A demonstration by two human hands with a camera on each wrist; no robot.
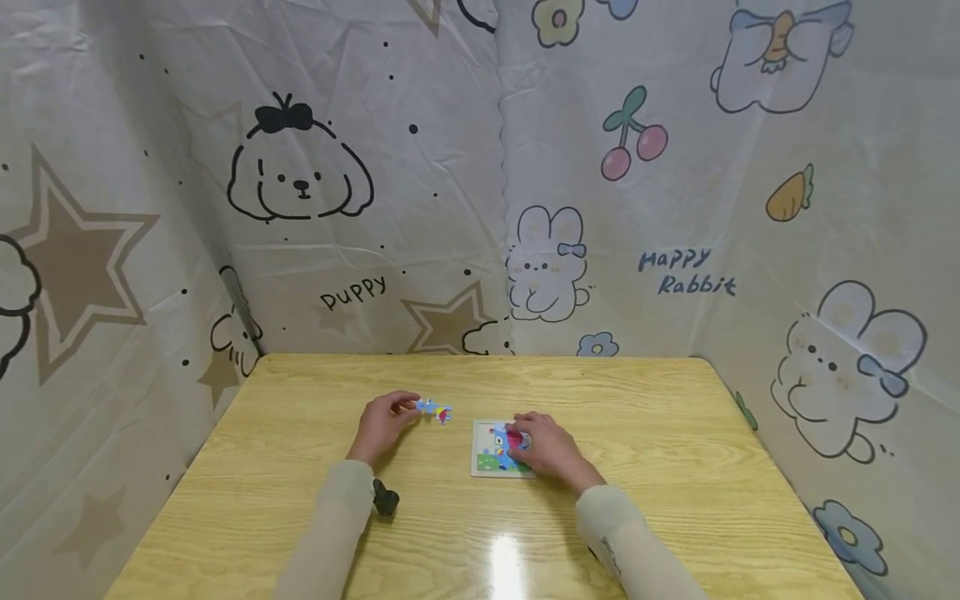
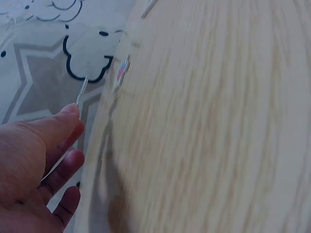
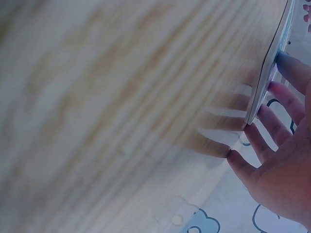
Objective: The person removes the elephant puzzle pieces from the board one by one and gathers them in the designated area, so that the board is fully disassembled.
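My left hand (image 1: 385, 423) pinches a thin blue puzzle piece (image 2: 82, 90) between thumb and fingertips, seen nearly edge-on in the left wrist view. Just beyond it, a second colourful puzzle piece (image 1: 444, 414) lies on the table. To the right is a small picture puzzle board (image 1: 487, 461) with a pale rim, showing a blue figure over green. My right hand (image 1: 551, 448) rests over the board's right side and covers part of the picture. In the right wrist view, its fairly straight fingers (image 3: 274, 127) touch the board's edge and surface.
Both hands work over a light wood-grain table (image 1: 645, 400). A patterned curtain (image 1: 442, 167) closes off the back and sides. A small black object (image 1: 386, 498) sits at the left cuff.
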